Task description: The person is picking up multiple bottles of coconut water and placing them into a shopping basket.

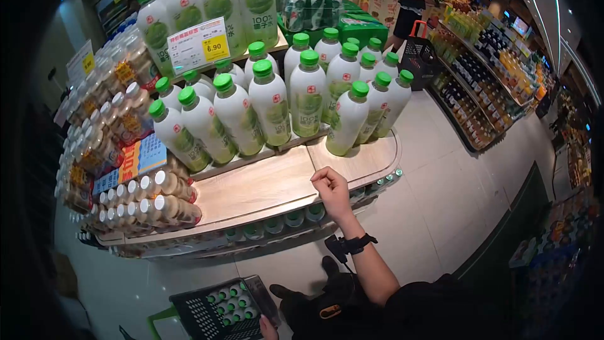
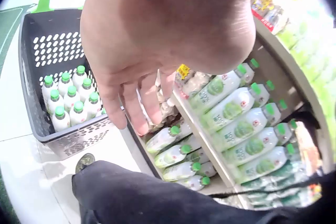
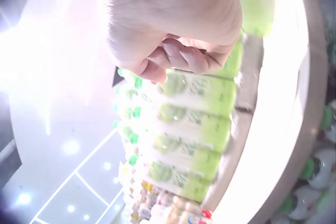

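My right hand [image 1: 331, 190] hovers above the front edge of a wooden display shelf [image 1: 251, 182], its fingers curled toward the palm and holding nothing. Behind it stand rows of white-and-green coconut water bottles [image 1: 270, 104] with green caps. In the right wrist view, the curled fingers [image 3: 184, 56] overlap some of these bottles. My left hand [image 2: 168, 29] hangs low beside the display, fingers loosely extended with nothing in them. Near it on the floor is a dark shopping basket [image 2: 58, 71] with several small green-capped bottles [image 2: 71, 100] inside.
A price sign [image 1: 197, 45] stands among the bottles. Packs of white-capped bottles [image 1: 148, 195] fill the shelf's left end. More bottles line a lower tier [image 2: 181, 155]. A person [image 1: 412, 0] is near a dark basket [image 1: 420, 56] at the back; a stocked rack [image 1: 478, 82] lines the right.
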`<state>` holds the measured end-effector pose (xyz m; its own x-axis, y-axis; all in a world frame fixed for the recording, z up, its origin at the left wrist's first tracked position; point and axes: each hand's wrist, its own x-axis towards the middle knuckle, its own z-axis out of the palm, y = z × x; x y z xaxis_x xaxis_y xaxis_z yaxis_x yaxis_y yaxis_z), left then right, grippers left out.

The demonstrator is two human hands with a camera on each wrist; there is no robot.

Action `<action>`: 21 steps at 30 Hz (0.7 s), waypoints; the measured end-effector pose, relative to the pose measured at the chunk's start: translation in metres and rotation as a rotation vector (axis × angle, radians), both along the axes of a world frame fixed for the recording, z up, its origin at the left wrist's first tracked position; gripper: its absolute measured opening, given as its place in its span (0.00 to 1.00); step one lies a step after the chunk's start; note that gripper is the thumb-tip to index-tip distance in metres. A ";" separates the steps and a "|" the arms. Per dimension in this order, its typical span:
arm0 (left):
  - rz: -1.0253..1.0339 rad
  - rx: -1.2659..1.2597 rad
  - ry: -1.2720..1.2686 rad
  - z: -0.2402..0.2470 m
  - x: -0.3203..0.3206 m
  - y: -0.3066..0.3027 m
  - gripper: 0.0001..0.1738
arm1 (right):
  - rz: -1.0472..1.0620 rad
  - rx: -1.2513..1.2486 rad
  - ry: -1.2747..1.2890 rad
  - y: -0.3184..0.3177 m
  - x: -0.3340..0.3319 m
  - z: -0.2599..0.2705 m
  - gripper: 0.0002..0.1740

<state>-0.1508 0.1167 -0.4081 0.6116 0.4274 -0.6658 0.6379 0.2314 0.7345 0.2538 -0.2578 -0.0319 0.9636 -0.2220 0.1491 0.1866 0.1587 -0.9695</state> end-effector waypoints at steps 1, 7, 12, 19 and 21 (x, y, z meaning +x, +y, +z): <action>-0.032 0.003 -0.039 0.015 0.008 -0.007 0.30 | -0.100 -0.018 -0.011 -0.022 -0.008 0.014 0.03; -0.410 0.415 -0.180 0.135 0.102 -0.067 0.27 | -0.551 -0.001 -0.287 -0.097 0.000 0.089 0.06; -0.367 0.329 -0.300 0.172 0.150 -0.076 0.27 | -0.553 -0.535 -0.445 -0.110 0.045 0.132 0.19; -0.032 0.083 -0.355 0.200 0.152 -0.104 0.37 | -0.596 -0.676 -0.453 -0.096 0.112 0.103 0.20; 0.013 0.069 -0.339 0.204 0.141 -0.112 0.37 | -0.606 -0.693 -0.463 -0.095 0.114 0.095 0.19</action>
